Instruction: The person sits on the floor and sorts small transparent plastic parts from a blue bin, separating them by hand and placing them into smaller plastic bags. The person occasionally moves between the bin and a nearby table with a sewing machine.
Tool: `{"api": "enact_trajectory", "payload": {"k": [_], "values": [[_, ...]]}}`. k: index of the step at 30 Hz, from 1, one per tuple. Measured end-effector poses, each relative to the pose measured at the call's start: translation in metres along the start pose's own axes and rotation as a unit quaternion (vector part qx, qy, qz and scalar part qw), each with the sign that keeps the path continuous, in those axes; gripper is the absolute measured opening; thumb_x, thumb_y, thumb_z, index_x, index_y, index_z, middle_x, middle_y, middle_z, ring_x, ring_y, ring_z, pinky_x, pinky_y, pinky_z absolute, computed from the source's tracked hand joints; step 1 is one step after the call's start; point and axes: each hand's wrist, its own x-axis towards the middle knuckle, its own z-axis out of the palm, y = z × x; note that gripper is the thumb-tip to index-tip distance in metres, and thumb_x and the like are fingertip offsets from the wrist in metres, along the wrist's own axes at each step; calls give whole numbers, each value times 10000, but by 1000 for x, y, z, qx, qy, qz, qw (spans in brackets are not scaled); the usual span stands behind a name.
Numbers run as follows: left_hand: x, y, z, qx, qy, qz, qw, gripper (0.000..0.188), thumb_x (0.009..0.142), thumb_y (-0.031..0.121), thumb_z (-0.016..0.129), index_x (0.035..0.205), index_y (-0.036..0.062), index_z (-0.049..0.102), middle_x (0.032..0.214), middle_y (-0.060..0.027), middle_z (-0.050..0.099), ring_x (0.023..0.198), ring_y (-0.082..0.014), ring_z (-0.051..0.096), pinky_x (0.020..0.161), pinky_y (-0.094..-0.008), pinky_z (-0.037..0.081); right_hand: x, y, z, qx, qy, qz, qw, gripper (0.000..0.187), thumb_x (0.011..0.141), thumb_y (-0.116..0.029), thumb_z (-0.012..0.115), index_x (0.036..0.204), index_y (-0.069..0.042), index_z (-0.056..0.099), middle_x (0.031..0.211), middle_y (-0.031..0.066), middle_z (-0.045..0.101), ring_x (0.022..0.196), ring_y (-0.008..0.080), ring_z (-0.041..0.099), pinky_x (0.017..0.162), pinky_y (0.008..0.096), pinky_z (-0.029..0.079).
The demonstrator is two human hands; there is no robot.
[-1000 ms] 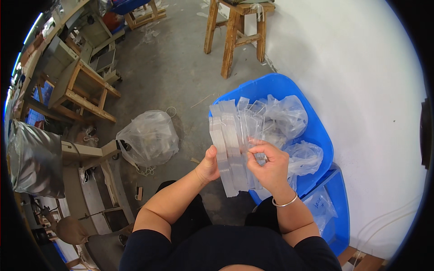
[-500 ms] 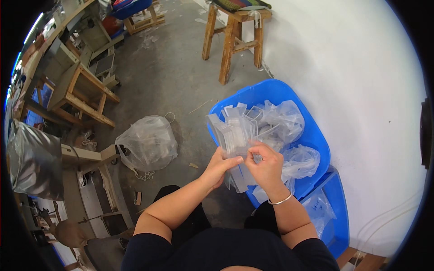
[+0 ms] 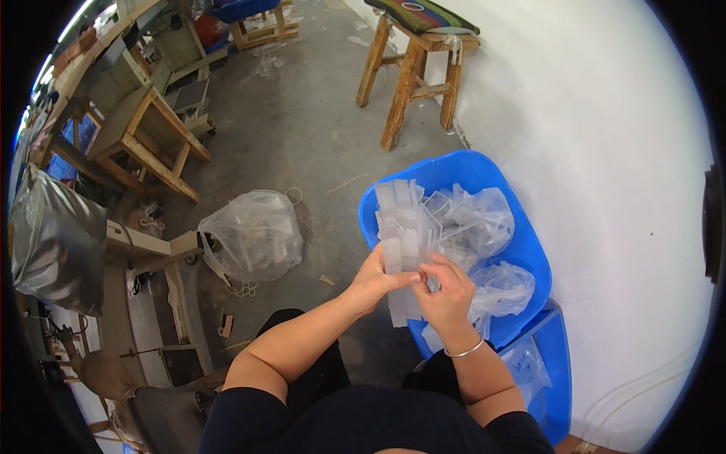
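A stack of clear plastic strips (image 3: 401, 234) stands upright between both hands, over the near rim of a blue plastic tub (image 3: 529, 250). My left hand (image 3: 374, 281) grips the stack's lower end from the left. Pinching the same end from the right is my right hand (image 3: 446, 291), which wears a thin bracelet at the wrist. Inside the tub lie crumpled clear plastic bags (image 3: 484, 223) and more clear pieces.
A second blue tub (image 3: 548, 371) with a clear bag sits lower right against the white wall. A tied clear bag (image 3: 253, 234) rests on the concrete floor to the left. Wooden stools stand at top (image 3: 416, 68) and upper left (image 3: 147, 136). A sewing table edge (image 3: 144, 250) is at left.
The stack of strips has been drawn together and set more upright between the hands; the hands shifted slightly lower over the tub's rim.
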Motion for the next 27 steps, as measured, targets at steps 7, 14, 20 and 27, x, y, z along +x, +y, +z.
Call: {"api": "enact_trajectory", "payload": {"k": [7, 14, 20, 27], "values": [[6, 2, -20, 56, -12, 34, 998, 575, 695, 131, 752, 1180, 13, 465, 1053, -95, 605, 1016, -174, 558, 879, -340, 447, 6, -3, -11, 61, 5, 121, 991, 158, 635, 27, 677, 770, -41, 632, 874, 142, 680, 584, 139, 570, 512, 236, 448], [7, 2, -44, -46, 16, -62, 997, 588, 736, 353, 624, 1146, -60, 539, 1138, -208, 565, 1033, -303, 565, 911, -418, 448, 29, 83, -121, 120, 93, 397, 905, 32, 733, 1, 652, 752, 2, 626, 668, -29, 575, 592, 18, 472, 505, 174, 368], [5, 5, -60, -17, 60, -43, 997, 551, 728, 352, 622, 1111, -35, 534, 1106, -191, 562, 1050, -302, 548, 907, -423, 454, -47, 182, -155, -239, 39, 296, 924, 105, 701, -87, 670, 800, -60, 653, 652, 76, 621, 546, 181, 575, 526, 296, 453], [7, -7, -42, -40, 11, -100, 994, 622, 694, 363, 666, 1135, -51, 522, 1116, -189, 557, 1022, -280, 549, 859, -406, 475, -126, 227, -106, -306, -232, 226, 895, 339, 627, -145, 750, 949, -74, 668, 976, 146, 662, 860, 319, 637, 741, 388, 513]]}}
